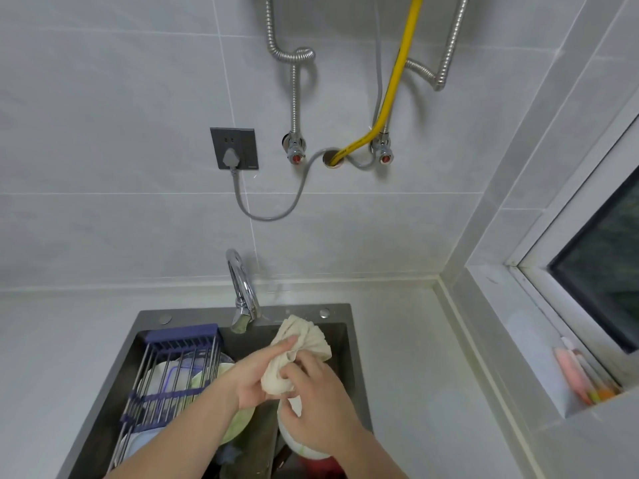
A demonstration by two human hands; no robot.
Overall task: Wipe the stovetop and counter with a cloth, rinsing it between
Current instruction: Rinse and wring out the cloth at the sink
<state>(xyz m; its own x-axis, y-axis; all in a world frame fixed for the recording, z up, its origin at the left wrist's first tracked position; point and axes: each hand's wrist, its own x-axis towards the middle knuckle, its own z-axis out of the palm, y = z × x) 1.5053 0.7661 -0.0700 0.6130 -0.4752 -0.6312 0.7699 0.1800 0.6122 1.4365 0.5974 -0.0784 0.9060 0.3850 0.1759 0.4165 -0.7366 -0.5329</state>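
A bunched cream cloth [304, 344] hangs over the dark sink [193, 314], just right of the chrome faucet [243, 295]. My left hand [257, 375] grips the cloth's middle from the left. My right hand [318, 399] grips its lower end from the right, fingers curled round the fabric. No water is seen running from the spout. The pale counter [408, 357] surrounds the sink. The stovetop is out of view.
A blue-and-steel drying rack [169, 375] spans the sink's left half over plates and bowls [238, 423]. A white bowl [294, 440] sits below my right hand. Wall socket [235, 148], valves and hoses hang above. A window ledge with coloured items [584, 378] lies right.
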